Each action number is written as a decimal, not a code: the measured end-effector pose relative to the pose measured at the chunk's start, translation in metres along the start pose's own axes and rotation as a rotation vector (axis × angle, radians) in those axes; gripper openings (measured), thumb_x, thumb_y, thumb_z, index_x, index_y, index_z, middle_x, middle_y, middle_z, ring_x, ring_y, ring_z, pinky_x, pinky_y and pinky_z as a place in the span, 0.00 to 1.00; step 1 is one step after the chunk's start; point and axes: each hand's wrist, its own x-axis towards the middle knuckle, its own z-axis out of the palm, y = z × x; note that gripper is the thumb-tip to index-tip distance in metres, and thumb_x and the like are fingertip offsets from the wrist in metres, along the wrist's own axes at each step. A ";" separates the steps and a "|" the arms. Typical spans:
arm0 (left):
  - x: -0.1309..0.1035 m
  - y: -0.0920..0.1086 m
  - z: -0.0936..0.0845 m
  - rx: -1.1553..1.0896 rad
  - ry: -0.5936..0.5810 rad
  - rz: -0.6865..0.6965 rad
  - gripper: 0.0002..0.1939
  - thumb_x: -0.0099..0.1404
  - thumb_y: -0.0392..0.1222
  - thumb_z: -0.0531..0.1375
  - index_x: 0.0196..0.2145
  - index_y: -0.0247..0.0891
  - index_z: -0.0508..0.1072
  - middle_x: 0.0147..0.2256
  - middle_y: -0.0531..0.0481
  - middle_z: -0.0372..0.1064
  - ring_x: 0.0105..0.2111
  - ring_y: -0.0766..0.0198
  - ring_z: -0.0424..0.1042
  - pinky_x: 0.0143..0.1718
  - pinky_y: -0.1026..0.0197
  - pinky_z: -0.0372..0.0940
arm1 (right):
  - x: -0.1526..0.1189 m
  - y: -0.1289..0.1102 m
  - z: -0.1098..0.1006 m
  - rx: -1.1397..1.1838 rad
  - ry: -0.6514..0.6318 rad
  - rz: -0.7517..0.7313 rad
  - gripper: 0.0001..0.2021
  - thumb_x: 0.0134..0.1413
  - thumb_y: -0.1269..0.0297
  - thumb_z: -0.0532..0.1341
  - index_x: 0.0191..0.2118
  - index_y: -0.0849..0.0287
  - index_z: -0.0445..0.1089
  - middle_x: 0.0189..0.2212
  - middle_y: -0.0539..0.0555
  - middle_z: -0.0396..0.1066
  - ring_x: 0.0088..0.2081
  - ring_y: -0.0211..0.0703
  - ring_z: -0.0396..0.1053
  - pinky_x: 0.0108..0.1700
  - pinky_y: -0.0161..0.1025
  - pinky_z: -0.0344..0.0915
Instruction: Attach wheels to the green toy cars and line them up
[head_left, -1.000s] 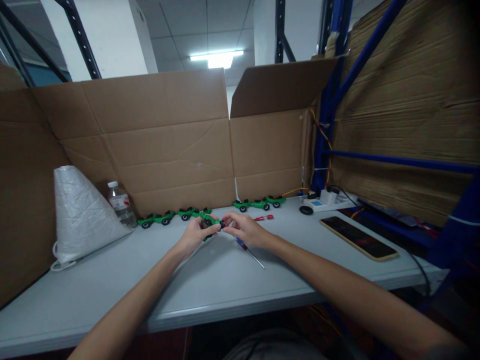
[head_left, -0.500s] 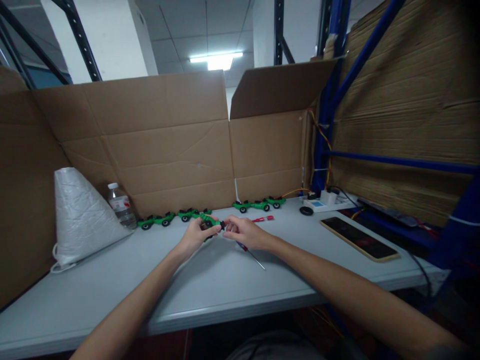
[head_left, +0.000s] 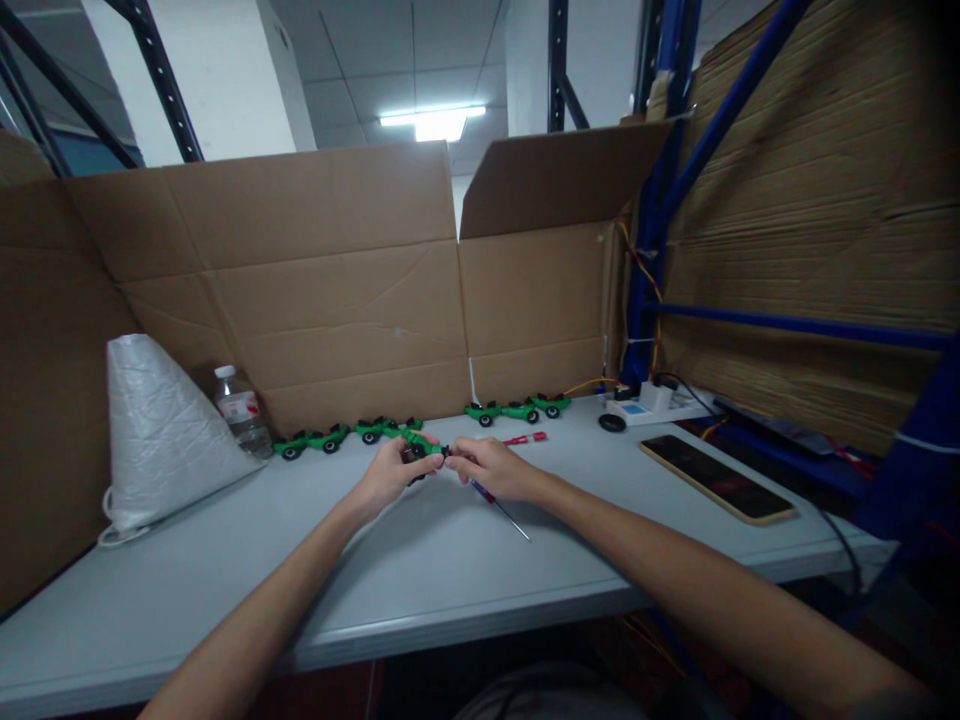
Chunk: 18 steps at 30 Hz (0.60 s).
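My left hand point(head_left: 388, 477) grips a green toy car point(head_left: 426, 445) with black wheels, held above the middle of the table. The fingers of my right hand point(head_left: 491, 468) are pinched at a small black part point(head_left: 445, 452) on the car's right end. Beneath my right hand lies a screwdriver point(head_left: 504, 513), its shaft pointing toward the front edge. A second, red-handled screwdriver point(head_left: 527, 438) rests just behind that hand. Several green toy cars point(head_left: 312, 441) stand in a row along the cardboard at the back.
On the left of the white table point(head_left: 420, 590) are a silvery bag point(head_left: 165, 435) and a water bottle point(head_left: 241, 412). To the right lie a phone point(head_left: 716, 478), a black ring point(head_left: 612, 423) and a power strip point(head_left: 664, 405) with cables. Cardboard walls point(head_left: 337, 290) surround the back.
The fingers of my right hand have closed in more on the right end of the green car. My left hand has barely moved.
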 end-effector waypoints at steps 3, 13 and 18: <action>-0.001 0.003 0.001 0.012 -0.048 -0.002 0.24 0.57 0.55 0.74 0.43 0.35 0.78 0.34 0.48 0.76 0.34 0.60 0.73 0.37 0.60 0.65 | 0.001 0.000 -0.001 0.016 0.034 0.014 0.14 0.71 0.54 0.56 0.37 0.58 0.70 0.27 0.48 0.73 0.27 0.39 0.66 0.31 0.36 0.56; 0.001 -0.008 0.006 0.025 -0.118 0.015 0.24 0.59 0.56 0.73 0.42 0.33 0.78 0.34 0.47 0.76 0.33 0.61 0.72 0.37 0.61 0.63 | 0.002 0.000 0.004 0.130 0.104 0.037 0.13 0.74 0.57 0.52 0.40 0.57 0.67 0.26 0.48 0.71 0.26 0.38 0.66 0.32 0.35 0.58; 0.002 -0.006 0.004 0.024 -0.079 0.014 0.24 0.59 0.56 0.73 0.43 0.33 0.77 0.34 0.48 0.75 0.32 0.62 0.72 0.36 0.61 0.62 | 0.002 0.000 0.006 0.161 0.099 0.069 0.11 0.74 0.59 0.51 0.42 0.57 0.67 0.28 0.48 0.73 0.25 0.38 0.66 0.30 0.35 0.58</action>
